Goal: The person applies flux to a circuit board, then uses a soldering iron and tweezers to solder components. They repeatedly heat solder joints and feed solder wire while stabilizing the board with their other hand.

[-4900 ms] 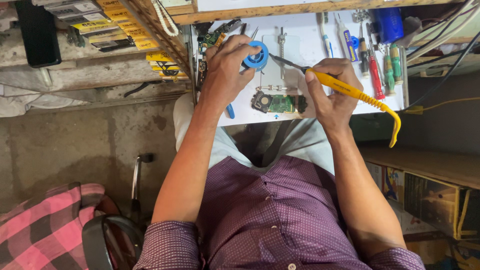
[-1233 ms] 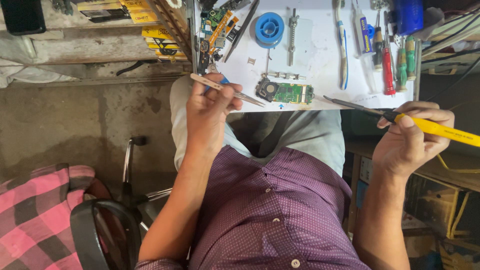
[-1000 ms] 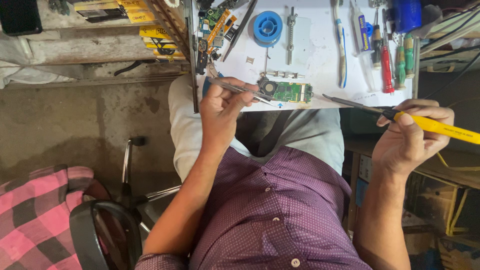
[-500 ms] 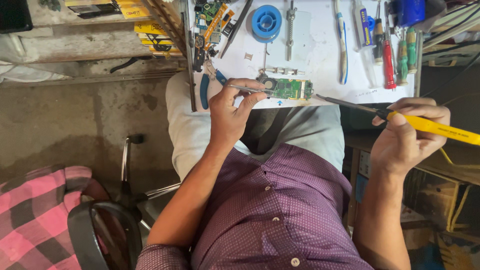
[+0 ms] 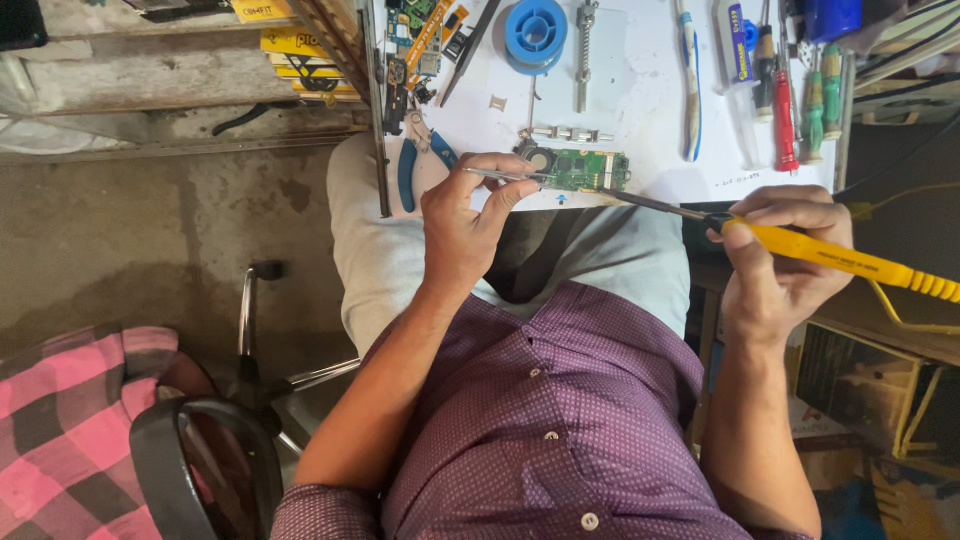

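Left hand [image 5: 462,225]: I see it closed in a pinch on thin metal tweezers [image 5: 505,177], whose tips reach the circuit board.
Right hand [image 5: 778,262]: I see it wrapped fully around the yellow soldering iron [image 5: 850,262]; its dark metal tip points left toward the board's right end, whether touching I cannot tell.
Circuit board [image 5: 578,169]: green, lying flat at the near edge of the white worktop [image 5: 640,100], between my two hands.
Blue solder spool [image 5: 535,30]: farther back on the worktop.
Blue-handled pliers [image 5: 418,165]: just left of the board.
Screwdrivers [image 5: 800,90]: red and green handles, at the worktop's right side.
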